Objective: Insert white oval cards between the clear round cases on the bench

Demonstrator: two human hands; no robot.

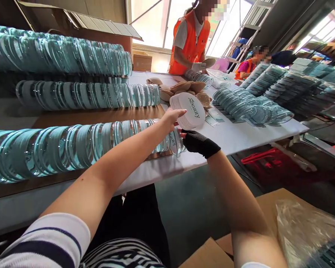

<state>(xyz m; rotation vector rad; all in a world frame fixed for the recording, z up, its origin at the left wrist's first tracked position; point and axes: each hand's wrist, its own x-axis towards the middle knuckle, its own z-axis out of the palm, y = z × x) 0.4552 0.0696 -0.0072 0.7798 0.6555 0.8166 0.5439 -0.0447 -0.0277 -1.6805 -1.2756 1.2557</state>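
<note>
My left hand [173,118] is closed on the near edge of a stack of white round cards [188,110]; the top card is printed with green lettering reading "Sbeauty". Just below it, my right hand [199,143], in a black fingerless glove, has its fingers curled at the end of the nearest row of clear round containers [97,143]. A printed white card shows at that end, close to my fingertips. Whether those fingers pinch a card or the container's rim is hidden.
More container rows [92,93] lie to the left on the white table [257,139]. Beige pads [188,87] are piled beyond the cards, and stacked containers [240,106] stand right. A co-worker in an orange vest [191,37] works opposite. Cardboard [208,255] lies below.
</note>
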